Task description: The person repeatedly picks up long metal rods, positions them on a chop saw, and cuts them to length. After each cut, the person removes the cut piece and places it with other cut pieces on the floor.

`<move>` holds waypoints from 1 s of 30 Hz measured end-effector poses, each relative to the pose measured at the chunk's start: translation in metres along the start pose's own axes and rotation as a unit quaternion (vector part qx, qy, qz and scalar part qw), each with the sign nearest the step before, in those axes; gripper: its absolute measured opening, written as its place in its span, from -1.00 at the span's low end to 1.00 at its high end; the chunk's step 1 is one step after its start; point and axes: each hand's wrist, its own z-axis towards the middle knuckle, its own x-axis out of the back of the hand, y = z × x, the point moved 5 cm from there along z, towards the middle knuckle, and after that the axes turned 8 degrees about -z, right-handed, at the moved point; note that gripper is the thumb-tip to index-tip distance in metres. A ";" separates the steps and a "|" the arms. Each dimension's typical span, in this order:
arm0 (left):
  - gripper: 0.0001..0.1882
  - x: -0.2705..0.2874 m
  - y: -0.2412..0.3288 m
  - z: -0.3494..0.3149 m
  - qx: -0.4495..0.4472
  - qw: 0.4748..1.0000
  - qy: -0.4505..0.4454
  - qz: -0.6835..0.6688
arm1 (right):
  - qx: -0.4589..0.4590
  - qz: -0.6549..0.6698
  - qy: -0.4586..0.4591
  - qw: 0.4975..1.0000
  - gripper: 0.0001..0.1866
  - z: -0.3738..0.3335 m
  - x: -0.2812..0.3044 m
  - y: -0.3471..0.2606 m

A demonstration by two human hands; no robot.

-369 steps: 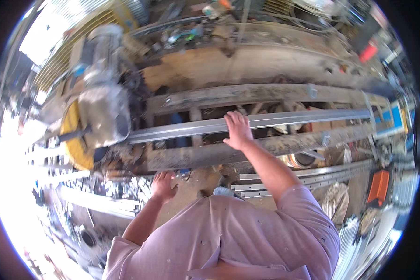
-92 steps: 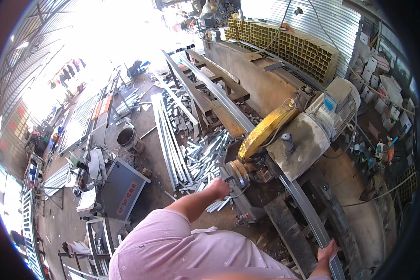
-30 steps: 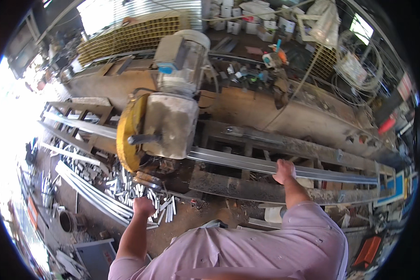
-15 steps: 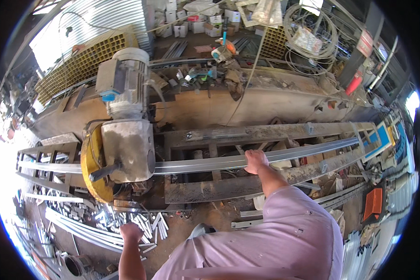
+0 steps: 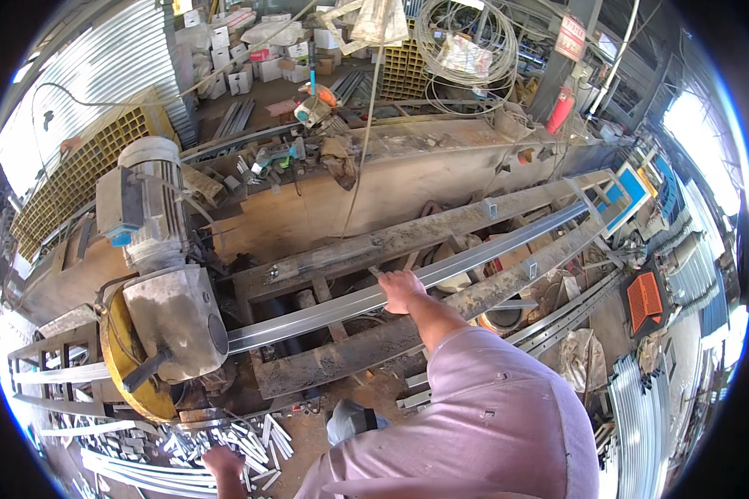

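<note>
My right hand (image 5: 401,289) wraps over a long silvery metal profile (image 5: 308,313), its fingers closed on it. That profile lies lengthwise on a rusty steel frame (image 5: 341,362) and runs under the head of a cut-off saw (image 5: 175,320). The saw has a grey motor, a yellow blade guard and a dark handle (image 5: 147,370). Low in the picture, my left hand (image 5: 223,459) hangs with its fingers curled, near the saw's front; nothing shows in it. Several short metal offcuts (image 5: 270,437) lie on the floor beside that hand.
Long white strips (image 5: 146,474) lie at the lower left. An orange-topped box (image 5: 643,301) and a stack of metal lengths (image 5: 641,416) stand on the right. A beam (image 5: 408,179) runs behind the frame, with a red extinguisher (image 5: 561,110) and coiled cable (image 5: 466,54) beyond.
The view has turned to the right and tilted, so the saw and frame sit further left. My right hand still holds the profile; my left hand appears lower in the picture.
</note>
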 end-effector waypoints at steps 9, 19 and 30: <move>-0.32 -0.002 0.000 0.008 0.007 1.000 0.018 -0.021 | -0.004 -0.003 0.010 1.000 -0.39 -0.003 -0.003 0.004; -0.34 -0.032 -0.017 0.023 -0.012 0.994 0.081 -0.067 | 0.014 0.024 -0.008 1.000 -0.37 -0.002 0.014 0.001; -0.23 -0.053 -0.018 0.037 0.001 1.000 0.006 0.028 | 0.002 0.018 -0.015 1.000 -0.40 -0.003 0.017 -0.001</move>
